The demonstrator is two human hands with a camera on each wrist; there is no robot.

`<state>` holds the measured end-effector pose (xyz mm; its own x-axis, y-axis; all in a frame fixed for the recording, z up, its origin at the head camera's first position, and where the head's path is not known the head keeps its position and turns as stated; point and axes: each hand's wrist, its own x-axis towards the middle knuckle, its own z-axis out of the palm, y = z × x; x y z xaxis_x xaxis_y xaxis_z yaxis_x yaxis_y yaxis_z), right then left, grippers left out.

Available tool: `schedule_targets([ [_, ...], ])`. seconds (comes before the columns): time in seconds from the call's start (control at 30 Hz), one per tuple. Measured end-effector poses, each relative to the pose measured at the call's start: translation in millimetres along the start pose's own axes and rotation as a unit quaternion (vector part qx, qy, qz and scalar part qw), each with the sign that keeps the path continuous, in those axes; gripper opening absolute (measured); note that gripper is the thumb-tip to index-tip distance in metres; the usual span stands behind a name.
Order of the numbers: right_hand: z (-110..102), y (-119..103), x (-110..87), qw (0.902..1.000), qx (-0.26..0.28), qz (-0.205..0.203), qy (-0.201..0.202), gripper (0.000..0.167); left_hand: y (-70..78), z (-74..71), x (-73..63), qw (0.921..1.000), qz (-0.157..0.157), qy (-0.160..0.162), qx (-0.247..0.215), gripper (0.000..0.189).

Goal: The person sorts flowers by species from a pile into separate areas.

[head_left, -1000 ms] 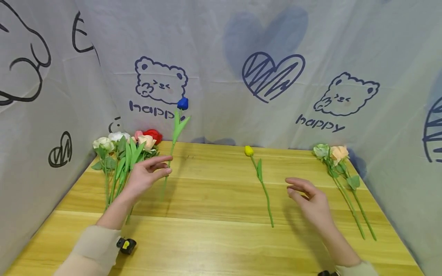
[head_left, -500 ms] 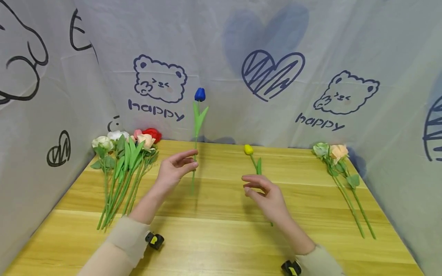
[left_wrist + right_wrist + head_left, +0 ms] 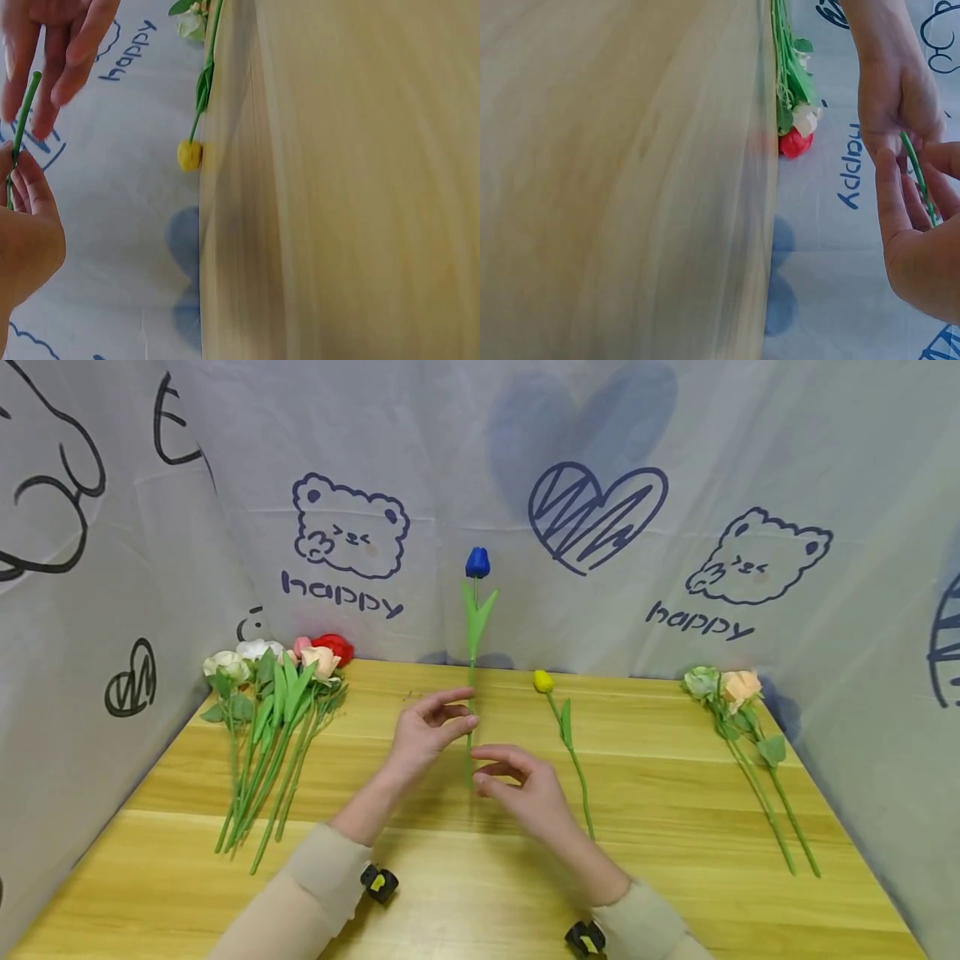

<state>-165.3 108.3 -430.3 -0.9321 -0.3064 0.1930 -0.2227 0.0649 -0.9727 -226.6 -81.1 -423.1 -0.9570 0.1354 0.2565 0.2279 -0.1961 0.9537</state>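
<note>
My left hand [image 3: 422, 737] pinches the green stem of a blue tulip [image 3: 477, 564] between thumb and fingers, holding it upright over the table. My right hand [image 3: 528, 792] is just below and to the right, thumb and fingers apart, fingertips right beside the lower stem. In the left wrist view, the bare lower end of the stem [image 3: 28, 109] sticks out past the left fingers, in front of the right hand's spread fingers [image 3: 88, 37]. To the right of the blue tulip, a yellow tulip [image 3: 543, 682] lies on the wooden table [image 3: 480, 893].
A bunch of several flowers, among them a red rose [image 3: 332, 649] and a white one [image 3: 227, 667], lies at the table's left. At the right lie a pale green flower [image 3: 701, 682] and a peach rose [image 3: 741, 688]. A printed cloth [image 3: 450, 460] hangs behind.
The left hand has carried the blue tulip from beside the left bunch rightward to the middle. The right hand has moved left, past the yellow tulip, up to the blue tulip's stem.
</note>
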Motion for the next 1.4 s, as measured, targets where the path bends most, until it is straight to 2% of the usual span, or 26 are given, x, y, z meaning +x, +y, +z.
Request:
schedule_targets([
  [0.2,4,-1,1.4,0.9992,-0.018,-0.001,0.036,0.030,-5.5,10.5,0.2,1.0000,-0.002,0.002,0.000,0.041],
  [0.37,5,-1,2.6,0.9984,-0.022,0.008,0.051,0.029,-8.1,13.8,-0.5,0.9999,-0.004,0.012,-0.006,0.040],
  [0.53,5,-2,2.4,0.9979,-0.030,0.013,0.056,0.029,-8.0,13.9,-2.1,0.9999,-0.008,0.008,-0.007,0.039],
  [0.83,-1,-3,0.4,0.9966,-0.048,0.007,0.067,0.030,-4.4,8.6,-3.2,0.9998,0.013,-0.004,0.010,0.039],
  [0.97,-10,-4,-3.7,0.9959,-0.051,0.011,0.073,0.029,-1.3,-2.2,-4.8,0.9990,0.033,-0.002,0.030,0.038],
  [1.1,-25,-3,-10.3,0.9948,-0.061,0.015,0.081,0.029,2.2,-18.4,-5.6,0.9956,0.053,0.008,0.076,0.035],
  [1.23,-42,0,-20.2,0.9916,-0.093,0.031,0.084,0.029,8.0,-37.3,-7.7,0.9894,0.048,0.017,0.136,0.033],
  [1.4,-62,3,-33.1,0.9881,-0.124,0.065,0.063,0.030,16.6,-66.0,-14.0,0.9777,0.034,0.025,0.206,0.033],
])
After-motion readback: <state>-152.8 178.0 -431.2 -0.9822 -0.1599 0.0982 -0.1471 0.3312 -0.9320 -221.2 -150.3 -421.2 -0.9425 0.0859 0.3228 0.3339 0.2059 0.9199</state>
